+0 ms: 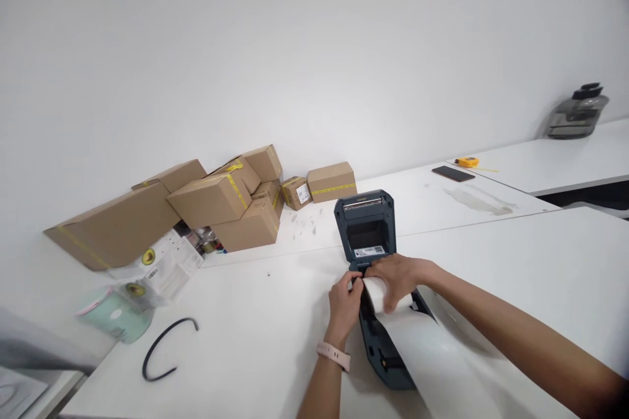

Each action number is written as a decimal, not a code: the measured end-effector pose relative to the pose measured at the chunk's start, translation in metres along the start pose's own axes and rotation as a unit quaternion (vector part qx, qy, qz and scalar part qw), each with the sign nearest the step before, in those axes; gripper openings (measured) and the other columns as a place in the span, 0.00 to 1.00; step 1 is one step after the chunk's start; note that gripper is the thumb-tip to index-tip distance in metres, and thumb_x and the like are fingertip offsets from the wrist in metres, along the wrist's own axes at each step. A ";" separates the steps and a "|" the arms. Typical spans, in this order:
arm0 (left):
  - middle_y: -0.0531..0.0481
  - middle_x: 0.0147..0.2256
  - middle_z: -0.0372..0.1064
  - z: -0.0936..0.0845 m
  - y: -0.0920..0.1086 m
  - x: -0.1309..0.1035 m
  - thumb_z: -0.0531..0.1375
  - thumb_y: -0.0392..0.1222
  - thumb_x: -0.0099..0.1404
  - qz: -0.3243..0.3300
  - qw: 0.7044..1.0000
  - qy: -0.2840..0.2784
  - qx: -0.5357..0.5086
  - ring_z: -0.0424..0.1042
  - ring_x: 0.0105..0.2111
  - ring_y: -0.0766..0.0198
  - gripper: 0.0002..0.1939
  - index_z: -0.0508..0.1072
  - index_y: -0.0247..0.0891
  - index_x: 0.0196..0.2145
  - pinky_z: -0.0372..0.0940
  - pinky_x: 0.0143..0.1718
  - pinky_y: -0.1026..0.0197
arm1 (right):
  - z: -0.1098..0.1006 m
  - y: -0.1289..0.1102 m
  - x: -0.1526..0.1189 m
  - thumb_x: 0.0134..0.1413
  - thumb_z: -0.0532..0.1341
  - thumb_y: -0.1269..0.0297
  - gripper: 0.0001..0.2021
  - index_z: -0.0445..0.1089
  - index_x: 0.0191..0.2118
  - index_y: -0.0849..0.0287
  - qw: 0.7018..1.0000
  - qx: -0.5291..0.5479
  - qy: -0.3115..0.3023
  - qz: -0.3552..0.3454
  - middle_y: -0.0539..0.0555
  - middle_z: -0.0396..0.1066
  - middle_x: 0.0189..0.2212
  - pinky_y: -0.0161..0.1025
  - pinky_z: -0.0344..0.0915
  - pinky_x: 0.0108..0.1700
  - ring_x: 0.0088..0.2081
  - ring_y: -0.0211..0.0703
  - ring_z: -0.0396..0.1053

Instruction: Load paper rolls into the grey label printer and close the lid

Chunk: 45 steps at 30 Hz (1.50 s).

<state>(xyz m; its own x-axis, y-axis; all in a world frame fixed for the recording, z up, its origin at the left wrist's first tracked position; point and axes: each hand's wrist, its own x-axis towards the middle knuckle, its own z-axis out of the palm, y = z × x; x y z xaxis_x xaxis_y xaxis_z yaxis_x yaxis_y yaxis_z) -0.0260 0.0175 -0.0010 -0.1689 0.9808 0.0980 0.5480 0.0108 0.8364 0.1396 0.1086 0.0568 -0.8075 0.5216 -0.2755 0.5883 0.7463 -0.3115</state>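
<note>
A dark blue-grey label printer [389, 366] stands on the white table with its lid [368, 229] tipped back. Inside its body sits a white roll of label paper [376, 293], and a long strip of paper [437, 357] runs out from it toward me. My right hand [394, 278] lies over the roll, fingers curved round it. At the printer's left side, my left hand [346, 301] is closed with thumb and forefinger pinched at the edge beside the roll's end. The exact part under those fingertips is hidden.
Cardboard boxes [211, 200] are piled against the wall at left, beside an avocado-printed bag [170, 268] and a mint-green container [115, 314]. A black curved band [157, 347] lies front left. A phone [453, 173], yellow tape measure [466, 162] and dark jug [577, 114] are at right.
</note>
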 end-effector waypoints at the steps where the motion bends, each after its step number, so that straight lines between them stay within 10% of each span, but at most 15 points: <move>1: 0.49 0.40 0.79 0.000 0.000 0.000 0.52 0.47 0.67 -0.002 1.000 0.001 0.002 0.75 0.37 0.58 0.16 0.78 0.44 0.44 0.65 0.38 0.60 | 0.004 -0.001 0.004 0.28 0.73 0.50 0.39 0.73 0.53 0.58 1.000 -0.002 0.003 0.006 0.64 0.75 0.48 0.57 0.65 0.51 0.51 0.71 0.71; 12: 0.49 0.43 0.78 0.008 0.002 -0.004 0.53 0.48 0.67 -0.016 1.000 0.020 -0.010 0.74 0.43 0.54 0.17 0.77 0.45 0.46 0.65 0.45 0.56 | 0.016 0.003 -0.021 0.36 0.73 0.51 0.28 0.77 0.47 0.54 0.975 0.096 0.199 -0.014 0.58 0.78 0.42 0.48 0.70 0.45 0.43 0.59 0.75; 15: 0.48 0.43 0.78 0.009 0.001 -0.007 0.53 0.51 0.67 -0.023 0.999 0.015 -0.026 0.74 0.45 0.52 0.19 0.77 0.46 0.48 0.65 0.48 0.54 | -0.018 0.009 -0.040 0.63 0.53 0.44 0.21 0.75 0.45 0.53 0.901 0.171 0.399 -0.002 0.57 0.76 0.43 0.47 0.68 0.50 0.47 0.52 0.73; 18: 0.47 0.47 0.78 0.009 0.000 -0.010 0.53 0.55 0.68 -0.029 0.999 0.005 -0.045 0.73 0.49 0.50 0.22 0.75 0.45 0.52 0.65 0.51 0.53 | -0.061 0.020 -0.039 0.67 0.43 0.40 0.28 0.67 0.56 0.53 0.773 0.256 0.578 0.048 0.59 0.68 0.57 0.54 0.56 0.63 0.62 0.54 0.60; 20: 0.47 0.53 0.74 0.009 0.000 -0.014 0.52 0.56 0.68 -0.029 0.998 -0.002 -0.054 0.71 0.54 0.50 0.24 0.73 0.45 0.57 0.64 0.55 0.53 | -0.084 0.025 -0.027 0.64 0.44 0.36 0.31 0.67 0.58 0.52 0.724 0.347 0.593 0.051 0.57 0.66 0.61 0.55 0.54 0.65 0.64 0.54 0.58; 23: 0.45 0.64 0.63 0.009 -0.003 -0.031 0.53 0.57 0.69 -0.037 0.995 -0.003 -0.089 0.63 0.62 0.52 0.28 0.66 0.44 0.62 0.60 0.60 0.54 | -0.093 0.024 -0.013 0.63 0.42 0.33 0.36 0.74 0.50 0.57 0.735 0.423 0.529 0.035 0.59 0.76 0.50 0.55 0.64 0.57 0.53 0.55 0.71; 28: 0.38 0.47 0.75 0.014 -0.023 -0.099 0.54 0.68 0.64 -0.134 0.969 0.117 -0.173 0.75 0.45 0.54 0.31 0.72 0.37 0.47 0.71 0.38 0.59 | -0.042 -0.002 -0.037 0.66 0.44 0.39 0.30 0.76 0.44 0.55 0.730 0.448 0.516 -0.015 0.53 0.76 0.48 0.48 0.63 0.58 0.51 0.51 0.72; 33: 0.47 0.24 0.72 0.033 -0.024 -0.162 0.54 0.79 0.54 -0.227 0.939 -0.014 -0.258 0.66 0.17 0.67 0.38 0.72 0.35 0.26 0.59 0.17 0.65 | 0.033 -0.023 -0.083 0.68 0.50 0.48 0.20 0.76 0.42 0.50 0.762 0.412 0.488 -0.104 0.53 0.75 0.50 0.53 0.55 0.65 0.59 0.54 0.66; 37: 0.45 0.25 0.75 0.049 -0.006 -0.171 0.64 0.74 0.47 -0.261 0.908 -0.091 -0.314 0.68 0.17 0.67 0.36 0.75 0.33 0.30 0.59 0.18 0.66 | 0.076 -0.028 -0.100 0.69 0.50 0.53 0.18 0.77 0.46 0.47 0.811 0.349 0.458 -0.104 0.53 0.74 0.53 0.60 0.50 0.68 0.65 0.55 0.59; 45: 0.44 0.26 0.75 0.051 0.010 -0.175 0.69 0.69 0.44 -0.253 0.909 -0.069 -0.324 0.68 0.19 0.67 0.34 0.78 0.30 0.29 0.60 0.22 0.65 | 0.122 -0.025 -0.103 0.69 0.52 0.61 0.17 0.74 0.55 0.46 0.830 0.239 0.489 -0.120 0.53 0.72 0.58 0.61 0.57 0.65 0.66 0.55 0.58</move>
<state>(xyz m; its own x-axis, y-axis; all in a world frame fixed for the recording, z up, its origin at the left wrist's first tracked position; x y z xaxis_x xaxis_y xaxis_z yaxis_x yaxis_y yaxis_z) 0.0504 -0.1443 -0.0374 -0.1363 0.8980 -0.4184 -0.1771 0.3934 0.9022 0.2138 -0.0143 -0.0183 -0.4153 0.6431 0.6434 0.1672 0.7492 -0.6409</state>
